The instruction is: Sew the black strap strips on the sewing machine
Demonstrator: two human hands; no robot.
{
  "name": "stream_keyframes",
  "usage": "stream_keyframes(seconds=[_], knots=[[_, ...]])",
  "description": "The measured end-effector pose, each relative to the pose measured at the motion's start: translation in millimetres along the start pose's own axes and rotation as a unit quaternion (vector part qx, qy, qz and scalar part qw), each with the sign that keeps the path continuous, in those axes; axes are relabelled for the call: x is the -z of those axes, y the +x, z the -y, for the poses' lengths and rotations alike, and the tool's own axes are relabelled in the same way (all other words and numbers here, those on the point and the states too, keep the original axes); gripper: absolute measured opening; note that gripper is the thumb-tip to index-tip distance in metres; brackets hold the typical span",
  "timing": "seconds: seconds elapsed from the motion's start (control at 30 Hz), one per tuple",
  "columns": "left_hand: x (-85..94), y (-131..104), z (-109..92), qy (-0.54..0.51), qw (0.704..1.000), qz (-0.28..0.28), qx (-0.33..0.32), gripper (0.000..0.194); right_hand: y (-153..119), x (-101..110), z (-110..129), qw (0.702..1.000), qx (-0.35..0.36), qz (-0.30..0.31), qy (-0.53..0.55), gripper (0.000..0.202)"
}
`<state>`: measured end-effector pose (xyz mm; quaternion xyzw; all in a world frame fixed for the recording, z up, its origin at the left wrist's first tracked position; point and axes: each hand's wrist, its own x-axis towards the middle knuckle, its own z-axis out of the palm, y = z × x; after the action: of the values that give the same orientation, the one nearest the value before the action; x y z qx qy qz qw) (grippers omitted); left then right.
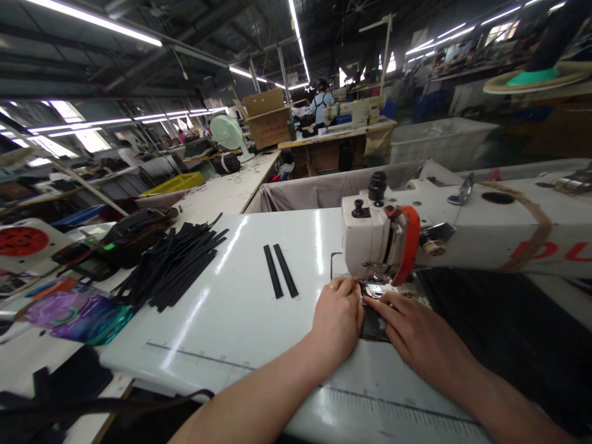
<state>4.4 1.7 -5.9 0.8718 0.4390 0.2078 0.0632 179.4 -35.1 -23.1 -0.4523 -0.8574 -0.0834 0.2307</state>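
Observation:
At the needle area of a white sewing machine point(379, 237), both my hands rest close together on the pale work surface. My left hand point(340, 314) is closed, its fingers curled beside the metal presser foot point(377, 288); whatever it pinches is hidden. My right hand point(411, 320) reaches in from the other side, index finger pointing at the foot and the other fingers bent; what lies under its fingertips is too small to make out. Two short black strips point(280, 271) lie side by side left of my hands. Farther left spreads a pile of black strips point(178, 265).
A ruler scale point(198, 357) runs along the table's front. Dark fabric point(504, 333) lies right of my right arm. Beyond stand a green fan point(226, 132), a cardboard box point(268, 120) and a white bin point(439, 142). A person point(322, 102) is at a farther station.

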Motion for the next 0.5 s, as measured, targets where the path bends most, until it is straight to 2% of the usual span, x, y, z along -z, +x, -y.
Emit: stream_keyframes(seconds=[0.5], knots=[[2.6, -1.8, -1.1, -0.007, 1.0, 0.011, -0.015, 0.019, -5.2, -3.1, 1.5, 1.0, -0.019, 0.006, -0.009, 0.038]])
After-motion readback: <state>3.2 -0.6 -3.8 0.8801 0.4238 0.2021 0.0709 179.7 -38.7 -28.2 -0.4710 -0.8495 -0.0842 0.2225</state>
